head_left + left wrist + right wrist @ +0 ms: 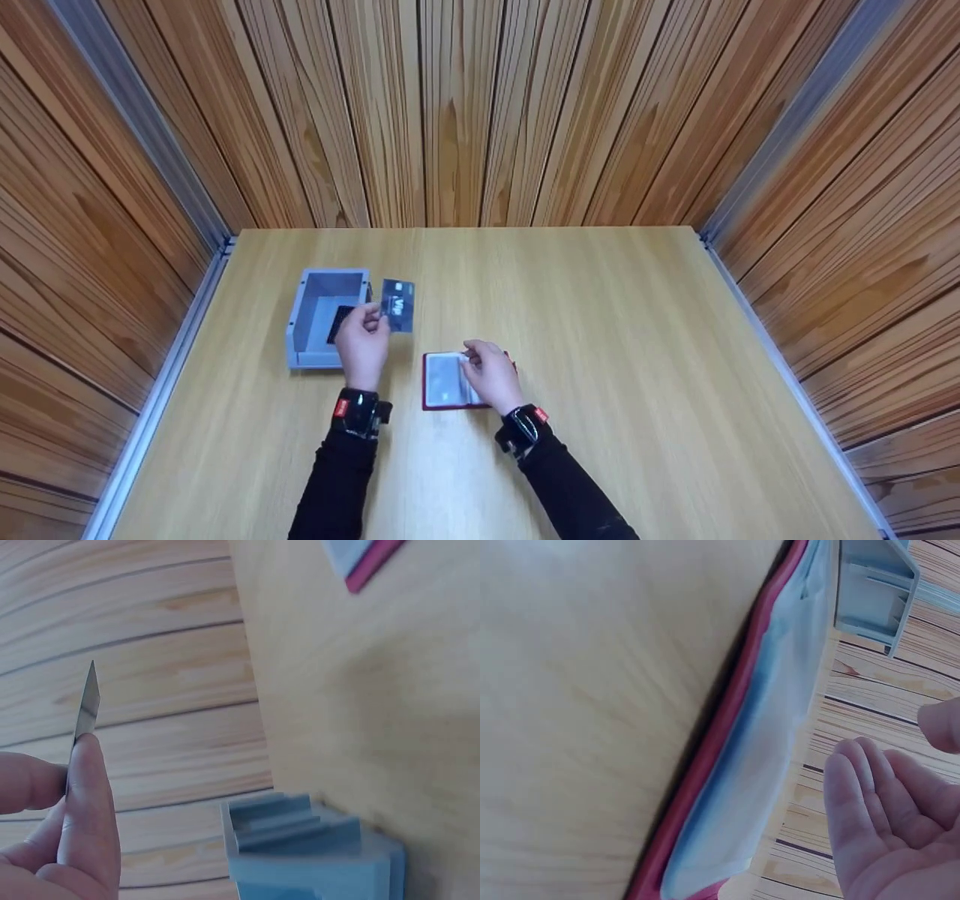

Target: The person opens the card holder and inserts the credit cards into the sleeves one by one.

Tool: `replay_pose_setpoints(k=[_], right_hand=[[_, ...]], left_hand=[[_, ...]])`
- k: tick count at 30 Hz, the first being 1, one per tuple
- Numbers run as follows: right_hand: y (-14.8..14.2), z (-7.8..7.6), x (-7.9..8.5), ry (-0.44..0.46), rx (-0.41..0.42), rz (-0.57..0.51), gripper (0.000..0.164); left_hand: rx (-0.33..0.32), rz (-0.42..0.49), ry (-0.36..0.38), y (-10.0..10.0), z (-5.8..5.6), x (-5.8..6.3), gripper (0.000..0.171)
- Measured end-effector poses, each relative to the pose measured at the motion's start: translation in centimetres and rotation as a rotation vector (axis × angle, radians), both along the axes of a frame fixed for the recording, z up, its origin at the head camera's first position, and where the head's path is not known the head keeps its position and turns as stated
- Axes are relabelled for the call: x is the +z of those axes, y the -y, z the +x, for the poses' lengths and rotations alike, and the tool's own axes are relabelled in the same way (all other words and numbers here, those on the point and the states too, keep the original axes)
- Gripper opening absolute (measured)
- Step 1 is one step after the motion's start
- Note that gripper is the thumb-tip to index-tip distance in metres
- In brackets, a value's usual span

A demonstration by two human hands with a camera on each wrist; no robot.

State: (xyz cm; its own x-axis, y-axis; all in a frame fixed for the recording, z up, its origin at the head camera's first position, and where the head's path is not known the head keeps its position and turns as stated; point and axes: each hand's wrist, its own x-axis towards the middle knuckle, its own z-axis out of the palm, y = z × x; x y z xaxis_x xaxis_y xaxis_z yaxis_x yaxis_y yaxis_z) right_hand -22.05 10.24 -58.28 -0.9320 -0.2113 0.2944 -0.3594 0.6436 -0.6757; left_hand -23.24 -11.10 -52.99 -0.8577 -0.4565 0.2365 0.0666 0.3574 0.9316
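My left hand [363,341] pinches a dark card [398,305] marked "Vip" between thumb and fingers, held up beside the bin's right side. Seen nearly edge-on in the left wrist view, the card [88,706] rises above the fingertips. A red card holder [447,381] lies spread on the table, its clear plastic sleeves facing up. Over the holder's right half is my right hand [491,373], fingers loosely bent and holding nothing. In the right wrist view the holder's clear sleeves [742,787] stand next to the right hand [892,810], whose thumb is apart from its fingers.
A grey-blue plastic bin [328,358] stands left of the holder, with a dark card [339,324] inside, partly behind the left hand. The wooden table [637,337] is bordered by plank walls [457,112] at the back and sides.
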Motion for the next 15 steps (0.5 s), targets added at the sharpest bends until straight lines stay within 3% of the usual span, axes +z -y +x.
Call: replay_pose_setpoints(k=[9, 15], right_hand=[[0.3, -0.2, 0.6, -0.006, -0.024, -0.108, 0.035], [0.5, -0.3, 1.2, 0.036, -0.049, -0.124, 0.037]], left_hand=[[-0.069, 0.011, -0.01, -2.8, 1.2, -0.9, 0.023], [-0.12, 0.014, 0.054, -4.5, 2.0, -1.4, 0.023]])
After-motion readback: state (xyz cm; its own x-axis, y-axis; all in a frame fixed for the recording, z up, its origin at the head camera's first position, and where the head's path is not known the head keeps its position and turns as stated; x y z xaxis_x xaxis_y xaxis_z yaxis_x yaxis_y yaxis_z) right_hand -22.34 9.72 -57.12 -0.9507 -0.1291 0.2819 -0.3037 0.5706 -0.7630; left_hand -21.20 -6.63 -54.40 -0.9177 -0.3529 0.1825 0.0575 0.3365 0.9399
